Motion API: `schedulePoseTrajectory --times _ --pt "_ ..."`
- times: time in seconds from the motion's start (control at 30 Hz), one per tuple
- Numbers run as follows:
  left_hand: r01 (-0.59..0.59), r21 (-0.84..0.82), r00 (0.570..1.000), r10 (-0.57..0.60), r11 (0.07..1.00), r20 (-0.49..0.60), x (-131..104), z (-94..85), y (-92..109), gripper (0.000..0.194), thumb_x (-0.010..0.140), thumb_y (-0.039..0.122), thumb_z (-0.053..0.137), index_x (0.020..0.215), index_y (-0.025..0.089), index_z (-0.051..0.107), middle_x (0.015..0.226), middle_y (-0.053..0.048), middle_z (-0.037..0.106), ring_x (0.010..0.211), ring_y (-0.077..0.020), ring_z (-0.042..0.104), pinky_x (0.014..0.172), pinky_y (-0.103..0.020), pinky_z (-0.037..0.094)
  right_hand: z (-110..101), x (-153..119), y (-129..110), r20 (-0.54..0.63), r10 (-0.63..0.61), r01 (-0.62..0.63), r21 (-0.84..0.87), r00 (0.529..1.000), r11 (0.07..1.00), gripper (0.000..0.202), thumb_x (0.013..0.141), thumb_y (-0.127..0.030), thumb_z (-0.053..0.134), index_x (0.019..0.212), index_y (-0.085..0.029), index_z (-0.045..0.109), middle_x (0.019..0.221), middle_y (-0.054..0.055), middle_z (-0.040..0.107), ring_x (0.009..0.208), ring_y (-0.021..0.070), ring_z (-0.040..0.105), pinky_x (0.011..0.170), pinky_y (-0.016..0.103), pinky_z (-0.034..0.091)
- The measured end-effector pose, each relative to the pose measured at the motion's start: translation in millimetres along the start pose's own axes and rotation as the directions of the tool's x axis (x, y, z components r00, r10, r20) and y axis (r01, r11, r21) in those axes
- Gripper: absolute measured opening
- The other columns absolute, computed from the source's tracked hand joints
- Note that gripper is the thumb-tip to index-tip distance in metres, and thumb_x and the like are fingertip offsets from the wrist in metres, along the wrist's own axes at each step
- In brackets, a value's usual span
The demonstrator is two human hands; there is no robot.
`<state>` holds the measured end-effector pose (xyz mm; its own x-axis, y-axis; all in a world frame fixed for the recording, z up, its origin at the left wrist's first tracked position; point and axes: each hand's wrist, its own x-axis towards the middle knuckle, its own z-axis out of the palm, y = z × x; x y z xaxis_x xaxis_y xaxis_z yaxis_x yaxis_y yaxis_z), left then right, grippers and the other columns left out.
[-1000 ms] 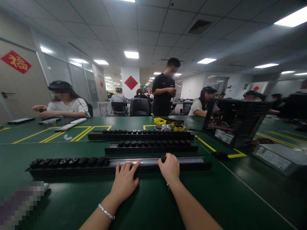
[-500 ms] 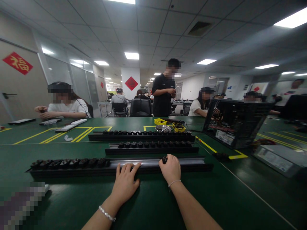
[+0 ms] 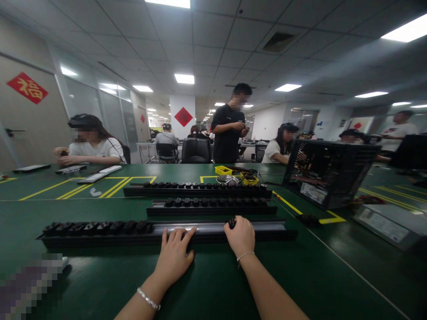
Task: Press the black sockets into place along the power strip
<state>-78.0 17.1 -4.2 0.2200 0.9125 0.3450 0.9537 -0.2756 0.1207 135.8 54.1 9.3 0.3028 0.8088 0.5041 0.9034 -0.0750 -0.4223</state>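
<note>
- The left hand (image 3: 175, 253) lies on the near side of the front rail (image 3: 211, 237); its fingers are spread apart, and I see nothing held in them.
- The right hand (image 3: 240, 235) has its fingers clamped on a small black piece (image 3: 232, 223), which is partly hidden by this hand. The piece is over the right part of the front rail; whether it touches the bottom of the rail, I cannot tell.
- The front rail is long and black, with a shiny channel. It lies along the counter (image 3: 110, 275), and it is the one of three rails most far from the far edge of the counter.
- In its left part, a row of black parts (image 3: 100, 227) sits closely side by side; between this row and the right hand the channel is bare.
- Behind it, toward the far edge of the counter, lie the middle rail (image 3: 213, 211) and the back rail (image 3: 196, 192), both carrying similar dark parts.
- Nearer to the far edge are a metal dish (image 3: 227, 180) and a yellow tray (image 3: 223, 170).
- To the right of the rails stands an opened computer case (image 3: 328, 173), with a grey metal box (image 3: 383, 226) just beside.
</note>
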Motion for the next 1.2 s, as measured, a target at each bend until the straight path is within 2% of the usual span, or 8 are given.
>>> schedulePoseTrajectory --times 0.2,0.93,1.2 --pt "-0.003 -0.022 1.000 0.003 1.000 -0.010 0.0 0.5 -0.4 0.061 0.074 0.024 0.048 0.133 0.034 0.037 0.116 -0.003 0.054 0.116 -0.0220 0.044 0.109 -0.051 0.003 -0.3 1.6 4.2 0.000 0.004 -0.004 0.016 1.000 1.000 0.014 0.075 -0.031 0.050 0.076 -0.018 0.054 0.078 0.008 0.060 0.087 0.0220 0.055 0.085 0.032 0.035" --pt "0.002 -0.013 1.000 -0.001 1.000 0.008 -0.3 -3.0 1.1 0.061 0.074 0.025 0.048 0.133 0.035 0.037 0.118 -0.003 0.054 0.117 -0.0222 0.043 0.109 -0.050 0.003 -1.6 2.5 4.6 0.015 0.012 -0.012 0.020 1.000 1.000 0.016 0.075 -0.032 0.049 0.076 -0.018 0.055 0.078 0.008 0.060 0.085 0.0216 0.054 0.077 0.030 0.037" --pt "0.005 -0.005 1.000 -0.005 1.000 0.004 0.3 -1.0 0.5 0.061 0.074 0.024 0.048 0.133 0.034 0.037 0.118 -0.003 0.054 0.117 -0.0226 0.043 0.110 -0.050 0.003 0.0 3.0 6.6 0.007 0.017 -0.018 0.016 1.000 1.000 0.014 0.074 -0.031 0.049 0.075 -0.018 0.054 0.080 0.008 0.061 0.086 0.0220 0.055 0.079 0.032 0.037"
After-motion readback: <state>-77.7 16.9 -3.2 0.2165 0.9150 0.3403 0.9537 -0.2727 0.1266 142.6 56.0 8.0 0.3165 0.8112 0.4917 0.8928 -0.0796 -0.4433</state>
